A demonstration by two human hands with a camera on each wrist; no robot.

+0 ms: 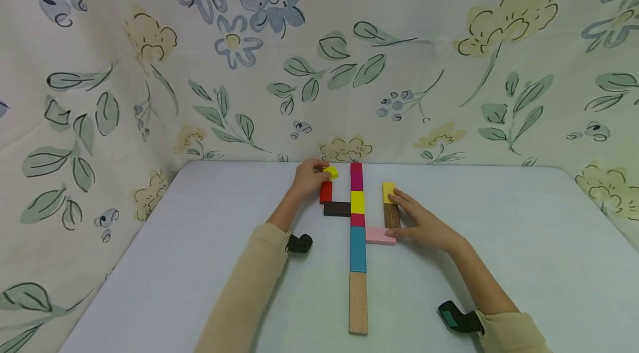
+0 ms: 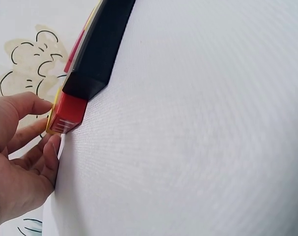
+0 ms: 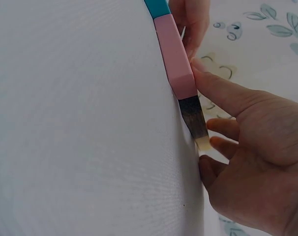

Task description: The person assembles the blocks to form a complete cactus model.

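My left hand (image 1: 305, 180) pinches a small yellow block (image 1: 331, 173) between thumb and fingers at the far end of a red block (image 1: 325, 192). A black block (image 1: 337, 208) links that red block to the central column. On the other side, the thumb of my right hand (image 1: 424, 225) touches a pink block (image 1: 378, 235), while its fingertips rest at a second yellow block (image 1: 388, 192). Between these two lies a brown wooden block (image 1: 391, 216). The left wrist view shows the black block (image 2: 97, 54) up close; the pink block (image 3: 176, 56) appears in the right wrist view.
The column runs toward me: a magenta block (image 1: 356, 177), a yellow one (image 1: 357, 202), a short magenta one (image 1: 357, 220), a blue one (image 1: 358, 249) and a plain wooden one (image 1: 358, 303). A flowered cloth (image 1: 319, 64) hangs behind the white table (image 1: 189, 286).
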